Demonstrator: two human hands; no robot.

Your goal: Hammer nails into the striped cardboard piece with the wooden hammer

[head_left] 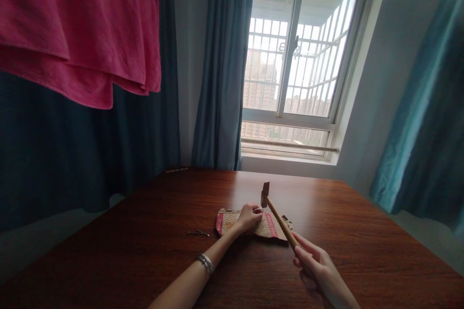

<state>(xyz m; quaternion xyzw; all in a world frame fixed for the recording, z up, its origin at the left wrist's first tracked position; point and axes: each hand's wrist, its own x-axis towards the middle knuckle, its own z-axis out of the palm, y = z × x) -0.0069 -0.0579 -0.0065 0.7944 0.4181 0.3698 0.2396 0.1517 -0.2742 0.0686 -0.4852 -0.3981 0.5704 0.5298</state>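
My right hand is wrapped round the wooden handle of a hammer. The hammer is raised and tilted, its metal head up, a little right of my left hand. That left hand has its fingers curled together over a patterned piece of cardboard. At its fingertips shows something small and dark red with pale spots, too small to name. Pink bands and dotted beige areas mark the cardboard, which lies flat on the table with ragged edges. A silvery bracelet circles my left wrist.
A thin dark metal tool, perhaps tweezers, lies left of the cardboard on the brown wooden table. Blue curtains and a barred window stand behind. A pink cloth hangs at the upper left.
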